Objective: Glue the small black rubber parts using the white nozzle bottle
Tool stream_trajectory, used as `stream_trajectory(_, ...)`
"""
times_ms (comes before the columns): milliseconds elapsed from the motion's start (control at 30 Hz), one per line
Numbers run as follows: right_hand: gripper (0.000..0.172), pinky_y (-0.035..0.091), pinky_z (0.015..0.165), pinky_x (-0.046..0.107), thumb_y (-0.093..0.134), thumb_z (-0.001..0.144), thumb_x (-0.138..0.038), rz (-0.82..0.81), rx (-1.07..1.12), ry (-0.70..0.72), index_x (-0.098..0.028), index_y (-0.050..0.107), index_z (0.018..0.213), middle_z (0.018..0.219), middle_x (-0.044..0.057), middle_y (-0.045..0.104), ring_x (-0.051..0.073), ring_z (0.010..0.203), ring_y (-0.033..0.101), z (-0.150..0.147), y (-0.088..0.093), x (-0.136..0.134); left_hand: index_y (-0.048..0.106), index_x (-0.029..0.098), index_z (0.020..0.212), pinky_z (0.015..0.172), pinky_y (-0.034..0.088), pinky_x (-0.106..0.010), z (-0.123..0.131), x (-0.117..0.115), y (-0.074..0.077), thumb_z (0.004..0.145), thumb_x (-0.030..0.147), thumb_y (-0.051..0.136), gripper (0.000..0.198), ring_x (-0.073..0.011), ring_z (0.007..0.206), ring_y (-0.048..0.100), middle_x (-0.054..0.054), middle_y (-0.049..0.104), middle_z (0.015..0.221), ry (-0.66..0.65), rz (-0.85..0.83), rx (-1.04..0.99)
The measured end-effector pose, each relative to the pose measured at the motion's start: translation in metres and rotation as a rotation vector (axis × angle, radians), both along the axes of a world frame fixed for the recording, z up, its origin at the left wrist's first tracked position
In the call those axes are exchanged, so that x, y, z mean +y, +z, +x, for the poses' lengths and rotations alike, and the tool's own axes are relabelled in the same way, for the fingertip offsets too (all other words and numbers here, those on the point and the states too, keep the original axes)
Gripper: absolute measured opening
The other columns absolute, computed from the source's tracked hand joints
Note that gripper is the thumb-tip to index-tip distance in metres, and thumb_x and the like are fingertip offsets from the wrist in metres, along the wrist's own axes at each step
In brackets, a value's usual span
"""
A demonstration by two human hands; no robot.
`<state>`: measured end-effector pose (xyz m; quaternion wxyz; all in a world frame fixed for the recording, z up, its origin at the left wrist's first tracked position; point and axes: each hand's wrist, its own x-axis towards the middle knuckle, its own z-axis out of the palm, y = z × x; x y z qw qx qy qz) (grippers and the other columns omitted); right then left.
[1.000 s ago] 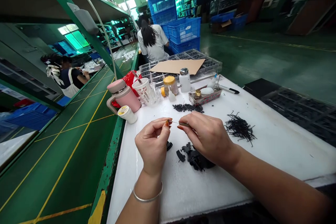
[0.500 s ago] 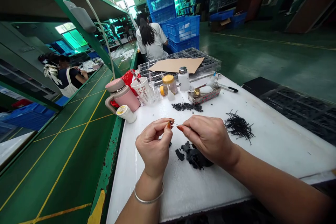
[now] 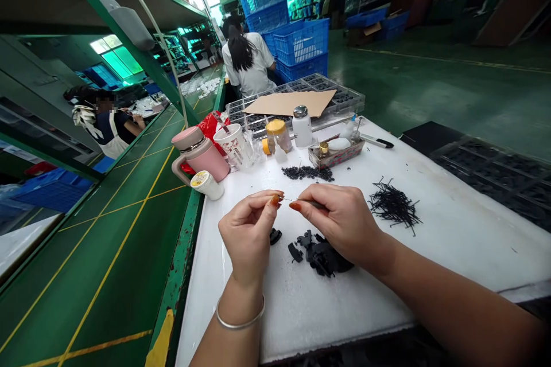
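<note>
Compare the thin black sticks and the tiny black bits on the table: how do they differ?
The thin black sticks are long and slender, while the tiny black bits are short grains. The sticks lie crisscrossed in a tangle; the bits spread in a low strip. Both lie loose on the white table.

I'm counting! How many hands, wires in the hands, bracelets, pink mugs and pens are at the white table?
Hands: 2
Wire in the hands: 1
Bracelet: 1
Pink mug: 1
Pen: 1
Total: 6
</note>
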<state>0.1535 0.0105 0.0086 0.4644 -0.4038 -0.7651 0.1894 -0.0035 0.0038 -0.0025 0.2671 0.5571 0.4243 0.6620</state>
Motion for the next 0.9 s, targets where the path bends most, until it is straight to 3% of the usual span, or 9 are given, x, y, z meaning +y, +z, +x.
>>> stream_trajectory(200, 0.023, 0.038, 0.063, 0.024, 0.052, 0.094, -0.027, 0.127, -0.076, -0.011, -0.015, 0.063, 0.078, 0.07, 0.003, 0.063, 0.012, 0.065, 0.055, 0.001, -0.008, -0.002, 0.073, 0.017, 0.075, 0.067, 0.058, -0.03, 0.004, 0.001, 0.001, 0.074, 0.011, 0.072, 0.006, -0.0182, 0.078, 0.069, -0.005, 0.074, 0.08, -0.008, 0.016, -0.045)
stream_trajectory(400, 0.032, 0.035, 0.057, 0.023, 0.051, 0.094, -0.03, -0.07, 0.091, 0.037, -0.015, 0.063, 0.069, 0.06, 0.0, 0.058, 0.009, 0.055, 0.05, -0.002, -0.004, -0.01, 0.071, 0.018, 0.075, 0.058, 0.056, -0.028, 0.011, -0.004, -0.002, 0.074, 0.009, 0.071, 0.009, -0.0167, 0.072, 0.067, -0.003, 0.072, 0.08, 0.076, 0.146, -0.039)
stream_trajectory(500, 0.037, 0.031, 0.048, 0.021, 0.053, 0.092, -0.036, -0.352, 0.295, 0.162, -0.015, 0.061, 0.063, 0.05, -0.003, 0.048, 0.007, 0.046, 0.042, -0.006, -0.001, -0.011, 0.07, 0.018, 0.076, 0.056, 0.056, -0.028, 0.012, -0.004, -0.003, 0.075, 0.01, 0.07, 0.009, -0.0156, 0.07, 0.067, -0.003, 0.072, 0.079, 0.122, 0.191, -0.025)
stream_trajectory(667, 0.046, 0.02, 0.035, 0.018, 0.048, 0.09, -0.048, -1.109, 0.752, 0.564, -0.017, 0.047, 0.057, 0.037, -0.009, 0.029, 0.005, 0.031, 0.024, -0.011, -0.006, -0.006, 0.069, 0.018, 0.077, 0.055, 0.057, -0.028, 0.011, -0.005, -0.005, 0.076, 0.011, 0.069, 0.007, -0.0149, 0.068, 0.067, -0.003, 0.072, 0.08, 0.162, 0.229, 0.002)
stream_trajectory(733, 0.045, 0.017, 0.036, 0.017, 0.049, 0.09, -0.047, -1.303, 0.838, 0.689, -0.017, 0.046, 0.057, 0.037, -0.01, 0.026, 0.003, 0.031, 0.019, -0.011, -0.008, -0.003, 0.07, 0.019, 0.078, 0.057, 0.057, -0.028, 0.01, -0.006, -0.006, 0.077, 0.01, 0.069, 0.009, -0.0159, 0.071, 0.067, -0.003, 0.073, 0.081, 0.166, 0.232, 0.008)
stream_trajectory(800, 0.043, 0.015, 0.037, 0.017, 0.05, 0.09, -0.048, -1.305, 0.837, 0.725, -0.015, 0.049, 0.061, 0.04, -0.011, 0.025, 0.003, 0.034, 0.016, -0.011, -0.009, -0.001, 0.071, 0.02, 0.079, 0.061, 0.058, -0.03, 0.008, -0.007, -0.008, 0.076, 0.009, 0.069, 0.012, -0.017, 0.076, 0.068, -0.002, 0.073, 0.083, 0.168, 0.232, 0.015)
stream_trajectory(900, 0.038, 0.018, 0.041, 0.018, 0.058, 0.086, -0.049, -0.989, 0.716, 0.612, -0.014, 0.054, 0.071, 0.049, -0.009, 0.032, 0.004, 0.042, 0.022, -0.01, -0.006, -0.001, 0.072, 0.022, 0.081, 0.071, 0.059, -0.034, 0.005, -0.007, -0.01, 0.075, 0.007, 0.07, 0.016, -0.0187, 0.082, 0.069, -0.002, 0.074, 0.087, 0.154, 0.21, 0.071)
